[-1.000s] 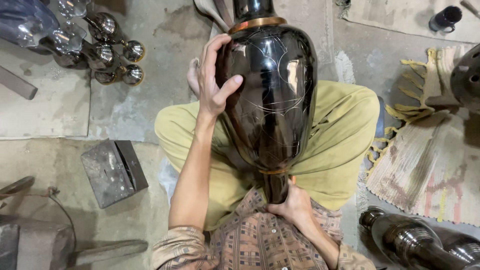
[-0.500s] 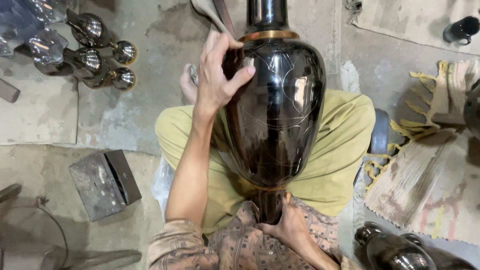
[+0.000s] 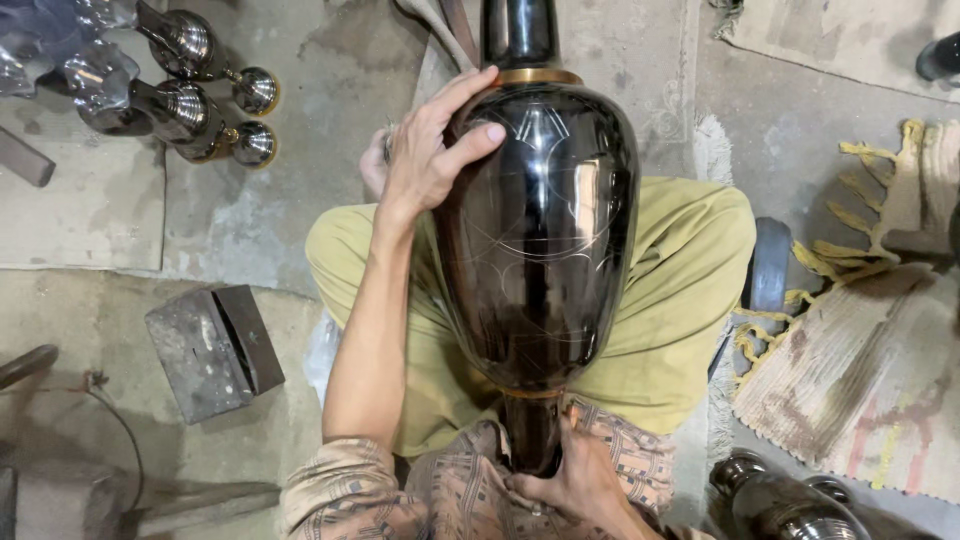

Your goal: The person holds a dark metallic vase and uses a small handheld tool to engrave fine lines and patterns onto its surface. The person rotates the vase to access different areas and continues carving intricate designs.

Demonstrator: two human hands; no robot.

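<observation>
Since the earlier frame, the left hand [image 3: 425, 160] has slid up the black vase [image 3: 540, 230] toward the gold band at its shoulder, and the vase has shifted away from the person's body.

Vase: large, glossy black, with fine engraved line work, lying lengthwise across the lap of a person seated cross-legged in olive trousers [image 3: 680, 300] on the concrete floor [image 3: 280, 230]. Its neck points away from the person; its narrow foot sits against the patterned shirt.

Left hand: spread open on the vase's upper left shoulder, fingers [image 3: 470, 90] pressed flat on the surface, thumb resting across the body. No closed grasp; it steadies the vase.

Right hand [image 3: 575, 480]: fingers clenched around the narrow foot of the vase, close to the person's belly.

Surroundings: dark metal block [image 3: 215, 350] on the floor, off to the person's left. Several polished silver vessels [image 3: 190, 100] lie well apart beyond it. Fringed woven mat [image 3: 860, 380] to the right; another dark metal vessel [image 3: 780, 505] near the right knee.
</observation>
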